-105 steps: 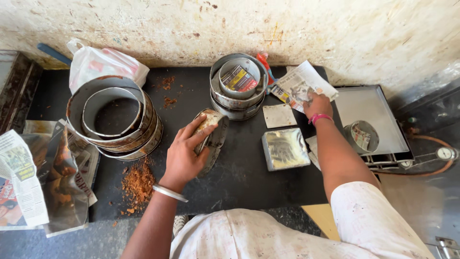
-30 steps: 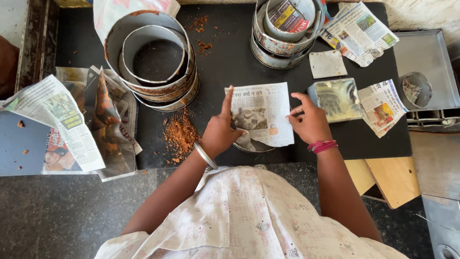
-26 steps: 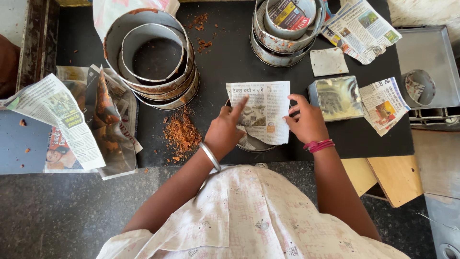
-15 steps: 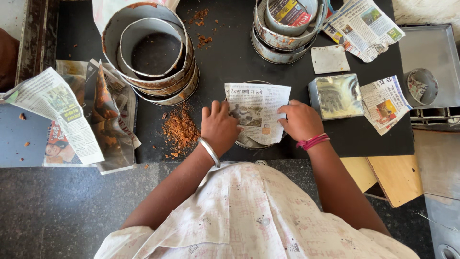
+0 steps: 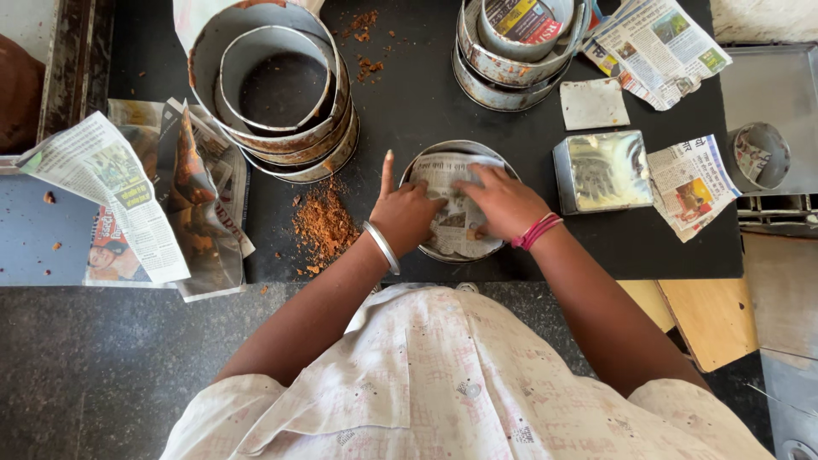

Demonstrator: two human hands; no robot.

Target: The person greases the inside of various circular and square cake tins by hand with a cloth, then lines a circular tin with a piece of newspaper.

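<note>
Pressing a newspaper sheet point(image 5: 452, 209) down into a round metal tin point(image 5: 426, 163), both hands work inside its rim at the middle of the black worktop point(image 5: 426, 94). The left hand point(image 5: 407, 213) lies flat on the paper with its forefinger stuck straight up toward 12 o'clock; the right hand point(image 5: 503, 200) spreads its fingers over the sheet, gripping nothing. A second ago that sheet was held flat above the tin between both hands, so the paper has gone from hovering to lining the tin (the lining step looks well under way). At 9 o'clock from the tin lies a heap of reddish-brown powder point(image 5: 322, 226); at 3 o'clock sits a square tin point(image 5: 601, 170); at 10 o'clock stands a stack of metal rings point(image 5: 273, 85). Hands and paper hide the tin's floor, and the far stack of tins point(image 5: 511, 51) is cut off by the top edge.
</note>
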